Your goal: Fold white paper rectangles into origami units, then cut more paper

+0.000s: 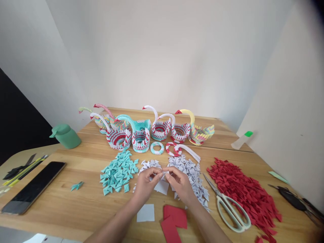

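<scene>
Wooden table (83, 212) | left hand (146, 182), right hand (181, 184) pinching one white paper (165, 173) | two rings (157, 153)

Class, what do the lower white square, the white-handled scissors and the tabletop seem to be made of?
White square: most likely matte paper; thin, flat and crisp-edged.
Scissors: apparently metal blades, grey and smooth; pale, smooth handles, probably plastic.
Tabletop: wood or wood-look laminate, with a low sheen; the grain shows, but not which.
</scene>
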{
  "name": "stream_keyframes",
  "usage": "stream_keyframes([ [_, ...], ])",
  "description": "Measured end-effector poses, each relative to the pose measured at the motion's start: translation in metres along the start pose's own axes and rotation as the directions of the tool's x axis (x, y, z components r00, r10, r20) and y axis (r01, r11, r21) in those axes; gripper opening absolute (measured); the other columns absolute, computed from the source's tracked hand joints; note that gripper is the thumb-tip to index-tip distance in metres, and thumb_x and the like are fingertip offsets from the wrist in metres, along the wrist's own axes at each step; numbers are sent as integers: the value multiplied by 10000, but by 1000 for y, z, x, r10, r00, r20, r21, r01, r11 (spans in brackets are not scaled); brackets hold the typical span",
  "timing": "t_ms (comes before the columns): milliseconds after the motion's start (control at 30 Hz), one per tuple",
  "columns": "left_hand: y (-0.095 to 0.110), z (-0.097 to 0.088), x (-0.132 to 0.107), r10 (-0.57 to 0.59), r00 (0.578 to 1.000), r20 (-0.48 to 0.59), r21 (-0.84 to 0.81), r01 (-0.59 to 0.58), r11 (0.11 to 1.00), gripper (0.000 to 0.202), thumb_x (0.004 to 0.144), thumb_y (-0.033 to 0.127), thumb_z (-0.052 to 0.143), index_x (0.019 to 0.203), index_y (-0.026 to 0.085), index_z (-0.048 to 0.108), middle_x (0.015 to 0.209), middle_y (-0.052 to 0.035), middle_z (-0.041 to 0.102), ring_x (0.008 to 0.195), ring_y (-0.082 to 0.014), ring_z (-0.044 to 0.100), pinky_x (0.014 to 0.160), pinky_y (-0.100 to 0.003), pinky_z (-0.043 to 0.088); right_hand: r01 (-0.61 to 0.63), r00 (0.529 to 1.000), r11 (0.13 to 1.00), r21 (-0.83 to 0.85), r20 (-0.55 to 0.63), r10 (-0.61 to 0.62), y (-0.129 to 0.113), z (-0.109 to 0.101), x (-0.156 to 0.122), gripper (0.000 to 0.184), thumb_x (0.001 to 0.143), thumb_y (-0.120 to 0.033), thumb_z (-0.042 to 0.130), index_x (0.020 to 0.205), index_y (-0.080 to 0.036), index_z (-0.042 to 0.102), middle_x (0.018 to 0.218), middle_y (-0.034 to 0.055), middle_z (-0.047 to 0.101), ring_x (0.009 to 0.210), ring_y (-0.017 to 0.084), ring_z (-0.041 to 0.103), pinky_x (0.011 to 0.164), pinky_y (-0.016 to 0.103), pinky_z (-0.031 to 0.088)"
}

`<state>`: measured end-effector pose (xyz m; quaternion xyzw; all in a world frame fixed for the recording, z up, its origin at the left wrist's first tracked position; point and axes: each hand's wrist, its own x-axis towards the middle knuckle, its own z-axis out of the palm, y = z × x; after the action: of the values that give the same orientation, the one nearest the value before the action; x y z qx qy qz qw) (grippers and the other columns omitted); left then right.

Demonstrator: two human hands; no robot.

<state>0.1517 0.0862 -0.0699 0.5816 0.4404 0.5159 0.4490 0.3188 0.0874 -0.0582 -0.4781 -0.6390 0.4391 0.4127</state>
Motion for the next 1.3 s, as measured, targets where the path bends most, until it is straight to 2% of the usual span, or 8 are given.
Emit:
stream_keyframes([
  [233, 2, 0, 0, 10, 1000, -7, 37, -10, 999, 184, 825, 322, 641, 725, 176, 691, 831, -65, 732, 778, -198, 648, 709, -265, 475, 24, 1000, 999, -26, -20, -24, 0, 1, 1, 253, 862, -347, 557, 994, -213, 727, 811, 41, 668, 721, 183, 605, 668, 283, 496],
  [567, 7, 0, 1, 61, 998, 4, 107, -61, 992, 154, 822, 245, 622, 702, 180, 693, 820, -63, 725, 768, -191, 637, 680, -261, 464, 54, 999, 996, -73, 11, -53, 0, 1, 1, 246, 879, -317, 531, 996, -216, 723, 868, 45, 692, 734, 184, 615, 665, 280, 489],
  [700, 4, 1, 3, -79, 997, 4, -62, 79, 995, 192, 775, 343, 686, 704, 166, 666, 718, -37, 681, 671, -160, 599, 621, -250, 453, 38, 999, 997, -67, -9, -39, -2, 2, 1, 238, 860, -317, 539, 955, -208, 729, 784, 34, 676, 686, 182, 601, 581, 258, 463],
  [800, 0, 3, 5, -222, 971, 83, -264, 236, 935, 352, 672, 462, 771, 772, 158, 626, 642, -3, 628, 569, -123, 549, 533, -227, 426, 28, 999, 998, -55, -24, -29, 0, 3, 2, 224, 845, -309, 549, 927, -200, 726, 733, 22, 660, 670, 181, 594, 592, 262, 460],
  [900, -1, 3, 6, -276, 944, 180, -360, 325, 874, 458, 607, 489, 816, 829, 154, 597, 629, 4, 625, 549, -114, 554, 507, -215, 415, 29, 999, 999, -24, -28, -30, 2, 3, 2, 213, 837, -308, 559, 927, -197, 718, 755, 26, 664, 699, 188, 607, 645, 279, 472],
  [967, 0, 2, 6, -286, 937, 198, -383, 343, 858, 457, 610, 471, 823, 842, 151, 594, 611, 12, 618, 540, -108, 555, 513, -214, 414, 30, 999, 1000, -2, -16, -30, 2, 4, 1, 215, 844, -318, 561, 932, -197, 716, 771, 29, 666, 716, 190, 614, 665, 284, 477],
  [1133, 2, -1, 6, -289, 948, 130, -412, 317, 855, 460, 602, 457, 829, 848, 154, 585, 600, 34, 601, 502, -87, 528, 504, -209, 400, -1, 999, 998, 62, 47, -2, -1, 2, 0, 267, 871, -374, 564, 1008, -192, 704, 840, 45, 676, 756, 194, 619, 697, 295, 488],
  [1300, 3, 0, 5, -276, 955, 107, -402, 296, 867, 428, 616, 437, 826, 834, 148, 598, 608, 37, 598, 504, -76, 520, 510, -204, 397, 21, 1000, 1000, 11, 1, -21, 0, 4, 1, 223, 811, -343, 631, 963, -199, 708, 842, 36, 673, 695, 174, 585, 662, 287, 481],
])
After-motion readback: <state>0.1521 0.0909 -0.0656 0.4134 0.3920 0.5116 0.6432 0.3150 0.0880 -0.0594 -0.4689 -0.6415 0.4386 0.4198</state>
